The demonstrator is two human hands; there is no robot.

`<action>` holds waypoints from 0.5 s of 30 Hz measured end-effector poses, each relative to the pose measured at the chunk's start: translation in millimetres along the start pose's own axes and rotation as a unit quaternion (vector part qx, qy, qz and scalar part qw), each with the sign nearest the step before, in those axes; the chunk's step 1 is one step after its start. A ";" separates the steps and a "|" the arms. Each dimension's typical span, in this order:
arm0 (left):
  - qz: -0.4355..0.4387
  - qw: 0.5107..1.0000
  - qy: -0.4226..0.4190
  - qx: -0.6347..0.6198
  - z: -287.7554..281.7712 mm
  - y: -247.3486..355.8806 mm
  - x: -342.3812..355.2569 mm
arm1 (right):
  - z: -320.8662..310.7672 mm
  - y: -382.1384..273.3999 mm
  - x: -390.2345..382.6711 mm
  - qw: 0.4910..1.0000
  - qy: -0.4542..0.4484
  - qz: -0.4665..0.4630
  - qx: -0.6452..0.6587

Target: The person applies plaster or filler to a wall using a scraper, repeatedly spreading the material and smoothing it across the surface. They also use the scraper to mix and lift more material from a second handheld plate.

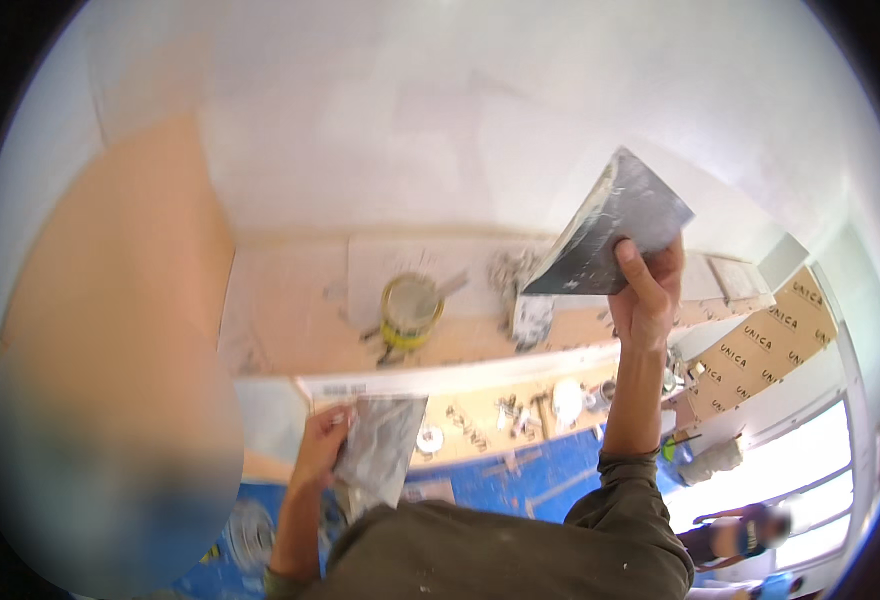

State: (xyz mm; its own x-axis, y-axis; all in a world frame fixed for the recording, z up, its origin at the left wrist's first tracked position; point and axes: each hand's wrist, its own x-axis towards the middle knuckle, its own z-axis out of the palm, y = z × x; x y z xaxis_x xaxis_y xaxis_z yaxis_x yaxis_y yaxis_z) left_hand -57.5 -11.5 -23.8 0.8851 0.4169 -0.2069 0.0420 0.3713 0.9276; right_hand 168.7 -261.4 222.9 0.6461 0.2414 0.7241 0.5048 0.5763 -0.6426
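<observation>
My right hand (pixel 650 285) is raised in front of the pale wall (pixel 360 130), closed round a wide putty knife (pixel 620 225). Its dark grey blade is tilted, with whitish filler along one edge and thumb pressed on its face. Lower down and to the left, my left hand (pixel 320 445) grips the side of a flat grey metal plate (pixel 387 440) smeared with filler. Whether this plate has a handle is hidden. Between the hands, on a wooden ledge (pixel 290 320), stands a yellow-rimmed tin (pixel 410 312) of pale material, apart from both.
A white-smeared object (pixel 532 320) lies on the ledge. Below, a wooden bench (pixel 490 432) carries a hammer (pixel 544 415) and several small items. Blue sheeting (pixel 475 487) covers the floor. A tan surface (pixel 120 260) fills the left. Another person (pixel 740 535) is at lower right.
</observation>
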 end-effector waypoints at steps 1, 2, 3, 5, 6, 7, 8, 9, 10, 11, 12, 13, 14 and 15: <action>-0.006 1.000 -0.014 -0.008 5.8 1.1 4.5 | -12.7 -12.6 5.9 0.996 0.010 -0.076 -0.044; -0.018 0.999 -0.012 -0.024 1.6 -2.0 5.6 | -20.0 -16.3 13.0 0.968 0.030 -0.170 -0.183; 0.026 1.000 0.015 0.004 -8.7 -12.1 7.0 | -13.0 -12.8 24.7 0.924 0.009 -0.267 -0.272; 0.010 1.000 0.006 -0.010 -0.8 1.0 -1.3 | -8.0 -13.1 41.8 0.778 -0.017 -0.421 -0.467; 0.020 1.000 -0.005 -0.017 -0.9 -1.2 1.8 | -11.3 -7.0 47.3 0.767 -0.023 -0.417 -0.487; 0.025 0.999 -0.013 -0.026 -3.3 -9.3 6.2 | -16.6 3.0 49.2 0.740 -0.043 -0.423 -0.522; 0.029 0.999 -0.024 -0.035 -3.6 -13.4 8.3 | -26.4 16.3 51.9 0.701 -0.060 -0.445 -0.554; 0.020 0.999 -0.022 -0.033 -3.0 -12.9 5.9 | -38.1 35.0 52.3 0.662 -0.077 -0.463 -0.584; 0.012 0.999 -0.015 -0.031 -3.5 -11.3 0.6 | -48.7 59.8 49.4 0.655 -0.080 -0.453 -0.600; 0.005 0.999 -0.007 -0.032 -5.7 -10.7 -3.0 | -54.9 82.7 45.8 0.647 -0.085 -0.445 -0.613; 0.003 0.999 -0.011 -0.037 -7.1 -11.5 -4.8 | -60.3 89.3 39.3 0.642 -0.089 -0.432 -0.627; 0.004 0.999 -0.012 -0.040 -9.5 -12.3 -7.7 | -63.3 92.3 38.2 0.629 -0.067 -0.438 -0.638; 0.005 0.999 -0.012 -0.043 -11.6 -13.1 -9.8 | -65.6 95.4 40.2 0.616 -0.046 -0.444 -0.649; 0.002 0.999 -0.010 -0.046 -13.3 -13.7 -10.9 | -66.7 98.2 43.6 0.603 -0.026 -0.449 -0.659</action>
State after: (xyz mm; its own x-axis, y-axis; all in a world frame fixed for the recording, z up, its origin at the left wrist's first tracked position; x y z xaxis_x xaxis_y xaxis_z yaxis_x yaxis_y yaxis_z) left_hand -73.9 -10.2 -38.4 0.8939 0.4028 -0.1966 -0.0030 0.4441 0.8960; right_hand 284.6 -246.4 174.6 -0.2280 0.3376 0.9133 0.6758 -0.6203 0.3980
